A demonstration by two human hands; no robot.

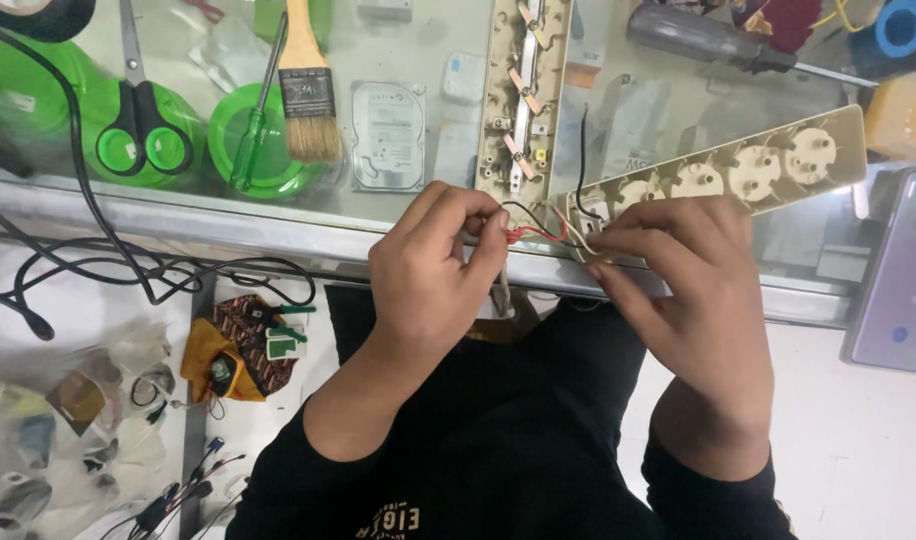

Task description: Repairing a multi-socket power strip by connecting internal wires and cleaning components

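My left hand [433, 270] pinches thin red and black wires [533, 232] at the front edge of a glass table. My right hand [693, 300] grips the near end of a beige power strip cover [748, 168] with several round sockets, and its fingers also touch the wires. The wires run between the two hands. The strip's other half [523, 90], an open beige base with metal contact bars, lies upright on the glass just behind my left hand. A black wire [582, 160] rises between the two halves.
On the glass lie green-handled scissors [138, 110], a green screwdriver [256, 120], a paintbrush [306, 85], a bare hard drive [388, 135] and a dark screwdriver [728, 42]. Black cables [98, 255] hang at left. A phone [898, 275] rests at right. Small parts litter the floor.
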